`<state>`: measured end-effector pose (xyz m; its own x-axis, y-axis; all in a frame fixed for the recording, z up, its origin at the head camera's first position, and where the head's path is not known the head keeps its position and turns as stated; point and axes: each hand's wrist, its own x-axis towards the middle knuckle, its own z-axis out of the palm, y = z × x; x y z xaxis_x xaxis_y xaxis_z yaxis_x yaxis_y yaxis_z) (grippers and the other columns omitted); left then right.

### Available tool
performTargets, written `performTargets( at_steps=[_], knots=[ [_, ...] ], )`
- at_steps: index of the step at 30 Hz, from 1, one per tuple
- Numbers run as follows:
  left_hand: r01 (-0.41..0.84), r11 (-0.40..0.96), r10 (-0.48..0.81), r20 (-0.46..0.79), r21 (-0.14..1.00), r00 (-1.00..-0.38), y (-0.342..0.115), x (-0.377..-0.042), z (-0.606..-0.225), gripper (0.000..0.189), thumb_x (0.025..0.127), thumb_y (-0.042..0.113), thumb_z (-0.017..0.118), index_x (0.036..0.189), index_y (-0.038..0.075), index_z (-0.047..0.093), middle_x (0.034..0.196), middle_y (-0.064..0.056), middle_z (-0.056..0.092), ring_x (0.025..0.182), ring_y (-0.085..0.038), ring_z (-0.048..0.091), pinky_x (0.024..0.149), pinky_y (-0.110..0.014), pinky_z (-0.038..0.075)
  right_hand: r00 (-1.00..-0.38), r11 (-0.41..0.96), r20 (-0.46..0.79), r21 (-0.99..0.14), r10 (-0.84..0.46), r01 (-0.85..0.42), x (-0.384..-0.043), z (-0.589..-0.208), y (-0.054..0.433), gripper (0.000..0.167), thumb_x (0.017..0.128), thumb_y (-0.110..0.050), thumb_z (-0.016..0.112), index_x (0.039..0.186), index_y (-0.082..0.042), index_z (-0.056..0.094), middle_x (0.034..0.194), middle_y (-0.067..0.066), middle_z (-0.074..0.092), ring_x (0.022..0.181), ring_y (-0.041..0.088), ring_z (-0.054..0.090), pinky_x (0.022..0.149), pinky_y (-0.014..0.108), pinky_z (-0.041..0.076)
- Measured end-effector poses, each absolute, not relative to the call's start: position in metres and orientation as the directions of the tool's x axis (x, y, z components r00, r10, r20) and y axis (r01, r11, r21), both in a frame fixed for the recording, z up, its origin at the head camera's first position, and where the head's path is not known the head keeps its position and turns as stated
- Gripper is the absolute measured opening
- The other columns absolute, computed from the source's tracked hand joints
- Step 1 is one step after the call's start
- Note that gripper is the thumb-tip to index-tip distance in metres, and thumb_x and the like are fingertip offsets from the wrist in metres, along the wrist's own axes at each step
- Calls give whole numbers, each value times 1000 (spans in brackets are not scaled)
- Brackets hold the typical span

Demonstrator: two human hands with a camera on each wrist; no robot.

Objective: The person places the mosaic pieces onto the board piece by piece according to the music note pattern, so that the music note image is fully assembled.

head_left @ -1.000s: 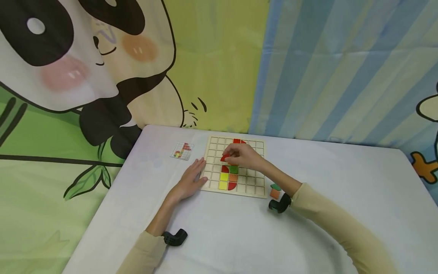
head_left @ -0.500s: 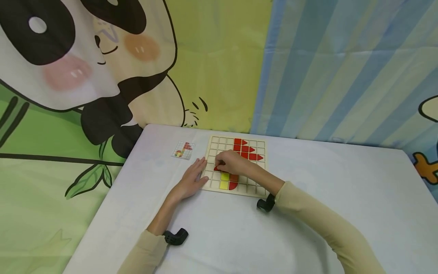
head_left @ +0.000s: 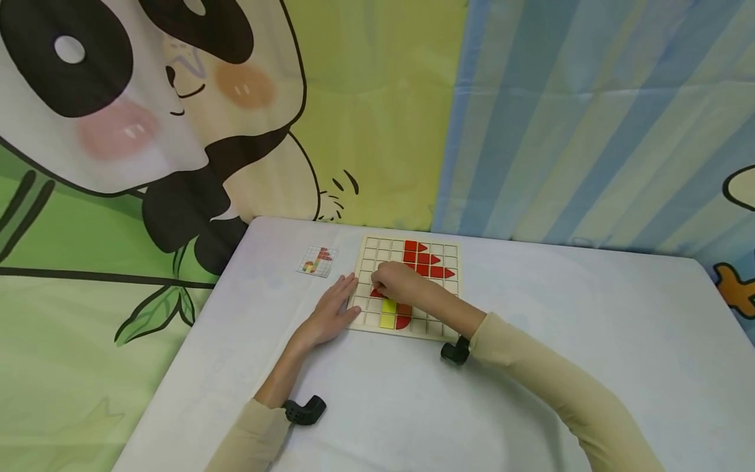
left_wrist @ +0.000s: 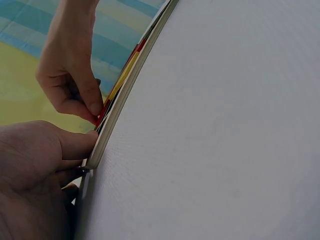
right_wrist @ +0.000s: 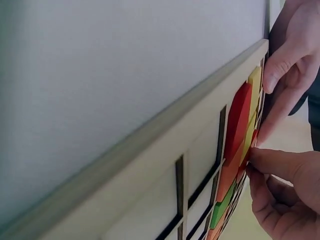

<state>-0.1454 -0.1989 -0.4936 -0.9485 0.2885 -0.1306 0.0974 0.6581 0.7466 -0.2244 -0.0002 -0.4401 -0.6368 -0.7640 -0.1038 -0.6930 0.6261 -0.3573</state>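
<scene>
My right hand is over the left part of a wooden grid board, thumb and fingertips pinching a red puzzle piece down at the board's surface. Its exact shape is mostly hidden by the fingers. Flat beside the board's left edge, my left hand touches the rim with its fingers extended. Below the right hand, yellow pieces and a round-edged red piece fill squares. Orange and green pieces show in the right wrist view. Red pieces form stepped rows at the upper right.
A small printed pattern card lies left of the board on the white table. Black cameras sit on both wrists, the right one near the board's lower right corner. A cartoon-printed cloth hangs behind the table.
My right hand has moved left and down across the board with the red piece, uncovering the upper red rows. Loose pieces right of the board are now hidden by the arm. The left hand stays put.
</scene>
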Motion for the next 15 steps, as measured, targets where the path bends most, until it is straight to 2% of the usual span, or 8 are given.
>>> performTargets(
  at_steps=[4,8,11,15],
  knots=[
    [91,652,277,-125,753,-953,-197,-145,-494,66,105,17,55,163,2,26,174,-11,16,162,-34,3,128,-62,6,-626,617,-102,-350,-773,-704,-222,-438,4,12,99,-4,66,91,-3,75,84,7,67,77,19,57,76,26,53],
    [84,653,283,-139,753,-949,-194,-145,-494,67,105,18,55,163,3,25,175,-10,15,163,-33,2,129,-61,7,-644,587,-2,-413,-765,-696,-215,-428,32,14,98,-3,67,107,1,78,100,12,74,91,24,69,84,31,60],
    [66,656,271,-153,752,-950,-193,-146,-494,68,104,17,56,164,5,25,175,-7,14,163,-31,2,129,-60,7,-668,560,114,-453,-735,-694,-205,-423,67,17,97,-3,70,111,1,77,103,12,74,92,26,71,80,35,61],
    [52,655,257,-158,753,-953,-195,-146,-492,68,104,16,57,164,5,26,175,-6,14,163,-30,1,129,-61,6,-715,600,165,-437,-679,-670,-186,-427,118,20,94,-5,74,113,-1,76,105,10,74,96,27,70,81,41,60]
  ],
)
